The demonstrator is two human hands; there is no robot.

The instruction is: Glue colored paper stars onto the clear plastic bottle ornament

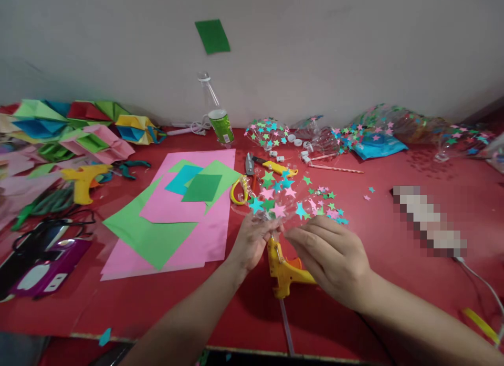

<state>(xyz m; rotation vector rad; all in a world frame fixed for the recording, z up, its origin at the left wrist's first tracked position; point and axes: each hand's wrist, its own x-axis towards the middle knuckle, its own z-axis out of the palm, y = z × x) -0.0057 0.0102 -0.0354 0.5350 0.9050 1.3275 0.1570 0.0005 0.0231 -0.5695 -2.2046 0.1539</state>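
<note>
My left hand (pixel 252 240) is closed on the near edge of a clear plastic piece (pixel 275 198) covered with pink, teal and green paper stars. My right hand (pixel 326 258) curls its fingers at the same piece from the right, fingertips pinched near its lower rim. Just below both hands a yellow glue gun (pixel 285 271) lies on the red table (pixel 354 313), its glue stick pointing toward me. Loose paper stars (pixel 328 203) are scattered just beyond my right hand.
Pink and green paper sheets (pixel 177 213) lie left of centre. Yellow-handled scissors (pixel 240 190) and a cutter sit behind the hands. Another yellow glue gun (pixel 84 182), folded paper shapes (pixel 79 129), a clear bottle (pixel 218 116) and more star-covered plastic pieces (pixel 268 132) line the back.
</note>
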